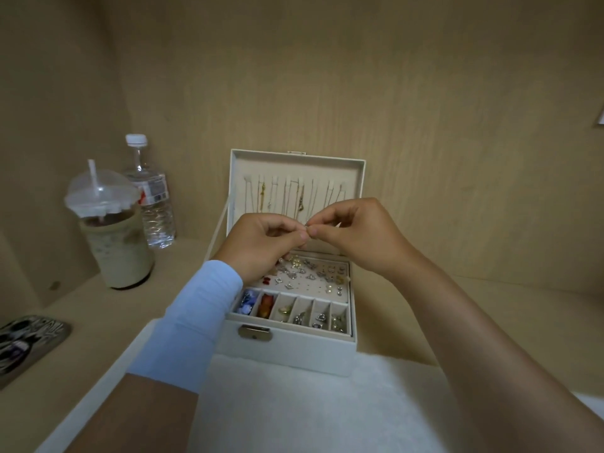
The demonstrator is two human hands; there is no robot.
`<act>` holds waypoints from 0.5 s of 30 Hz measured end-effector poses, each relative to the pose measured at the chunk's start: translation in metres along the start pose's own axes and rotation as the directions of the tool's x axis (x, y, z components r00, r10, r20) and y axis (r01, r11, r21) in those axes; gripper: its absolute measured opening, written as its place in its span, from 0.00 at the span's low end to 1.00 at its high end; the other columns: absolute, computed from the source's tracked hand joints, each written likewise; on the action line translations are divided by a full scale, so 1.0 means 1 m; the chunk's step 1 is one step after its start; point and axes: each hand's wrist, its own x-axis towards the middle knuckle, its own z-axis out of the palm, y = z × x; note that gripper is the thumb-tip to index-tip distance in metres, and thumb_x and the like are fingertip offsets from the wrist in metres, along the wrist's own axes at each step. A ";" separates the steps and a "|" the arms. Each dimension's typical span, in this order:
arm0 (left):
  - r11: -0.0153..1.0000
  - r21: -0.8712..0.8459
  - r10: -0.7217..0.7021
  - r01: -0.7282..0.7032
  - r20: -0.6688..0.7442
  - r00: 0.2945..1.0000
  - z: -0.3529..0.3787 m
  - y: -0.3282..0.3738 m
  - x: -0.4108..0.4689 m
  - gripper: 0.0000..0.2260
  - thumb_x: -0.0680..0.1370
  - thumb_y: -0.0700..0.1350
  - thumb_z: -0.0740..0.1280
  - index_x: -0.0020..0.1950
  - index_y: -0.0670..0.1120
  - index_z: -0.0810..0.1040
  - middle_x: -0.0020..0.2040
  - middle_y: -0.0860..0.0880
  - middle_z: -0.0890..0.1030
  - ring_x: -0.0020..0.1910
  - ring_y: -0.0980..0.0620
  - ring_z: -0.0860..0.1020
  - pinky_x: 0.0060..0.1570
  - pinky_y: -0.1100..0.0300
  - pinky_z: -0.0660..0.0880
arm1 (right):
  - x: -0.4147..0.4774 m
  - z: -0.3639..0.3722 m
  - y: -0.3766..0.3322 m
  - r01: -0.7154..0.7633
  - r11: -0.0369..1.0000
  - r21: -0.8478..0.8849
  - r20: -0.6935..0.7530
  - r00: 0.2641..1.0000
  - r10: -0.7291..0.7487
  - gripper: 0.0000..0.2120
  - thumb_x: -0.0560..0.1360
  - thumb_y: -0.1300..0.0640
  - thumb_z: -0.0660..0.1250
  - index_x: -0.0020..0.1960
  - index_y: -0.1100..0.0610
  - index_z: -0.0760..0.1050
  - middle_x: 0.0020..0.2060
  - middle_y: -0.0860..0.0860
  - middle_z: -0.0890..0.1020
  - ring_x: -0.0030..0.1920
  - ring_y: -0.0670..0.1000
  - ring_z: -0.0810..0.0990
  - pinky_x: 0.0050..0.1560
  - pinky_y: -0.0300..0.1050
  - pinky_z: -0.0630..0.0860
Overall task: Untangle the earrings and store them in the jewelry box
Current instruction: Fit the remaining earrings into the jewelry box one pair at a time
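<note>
Head view. The jewelry box (294, 353) is seen open on the wooden shelf (457, 308), its near edge resting on a white fluffy cloth (294, 407). The latch (255, 332) faces near. The lid (294, 163) stands upright at the far side, with its inner face turned near, and thin necklaces (287, 197) are hung inside it in a row, dangling straight down.

A near row of six slots (291, 310) is seen in the box:
- Leftmost: blue beads.
- Second: orange-red pieces.
- Third: a gold piece.
- The three on the right: silver pieces.

Behind the row, a flat stud panel (313, 286) is covered with many small silver, pearl and red studs.

A tiny silver earring (309, 227) is held in the air above the box's far half, in front of the lid. It is pinched between the fingertips of the left hand (261, 246) and the right hand (356, 237), whose fingers are curled and meet at it. It is too small for its long axis or pointing direction to be told.

An iced coffee cup (114, 246) with a straw and a water bottle (153, 204) stand far left. A patterned phone (29, 344) lies near left.
</note>
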 end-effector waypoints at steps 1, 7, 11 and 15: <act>1.000 0.004 0.000 0.000 0.007 1.000 0.000 -0.001 0.000 0.03 0.75 0.43 0.73 0.46 0.49 0.86 0.43 0.45 0.86 0.36 0.51 0.79 0.46 0.49 0.81 | -0.001 0.000 0.001 0.004 1.000 -0.006 0.010 1.000 -0.004 0.02 0.72 0.59 0.77 0.45 0.56 0.86 0.36 0.46 0.85 0.32 0.35 0.78 0.37 0.28 0.70; 0.999 0.013 -0.042 0.041 0.076 0.996 -0.006 -0.011 -0.002 0.05 0.75 0.40 0.73 0.47 0.50 0.86 0.39 0.51 0.86 0.35 0.54 0.78 0.45 0.55 0.81 | -0.011 -0.011 0.003 -0.009 0.969 -0.245 0.116 0.992 0.038 0.01 0.73 0.56 0.76 0.42 0.52 0.86 0.37 0.44 0.85 0.32 0.35 0.78 0.37 0.27 0.69; 0.997 0.018 -0.073 0.072 0.076 0.994 -0.008 -0.015 -0.003 0.05 0.75 0.41 0.74 0.49 0.50 0.84 0.41 0.51 0.87 0.34 0.55 0.78 0.40 0.58 0.79 | -0.016 -0.008 0.002 -0.003 0.875 -0.484 0.256 0.956 0.145 0.02 0.70 0.53 0.77 0.39 0.48 0.86 0.35 0.37 0.84 0.40 0.37 0.81 0.48 0.44 0.80; 0.997 0.035 -0.064 0.062 0.079 0.995 -0.005 -0.013 -0.004 0.03 0.74 0.43 0.74 0.46 0.50 0.85 0.39 0.51 0.86 0.33 0.57 0.78 0.41 0.60 0.80 | -0.017 0.000 -0.006 0.013 0.802 -0.598 0.270 0.945 0.186 0.03 0.70 0.52 0.76 0.37 0.46 0.84 0.35 0.37 0.84 0.42 0.39 0.81 0.49 0.48 0.81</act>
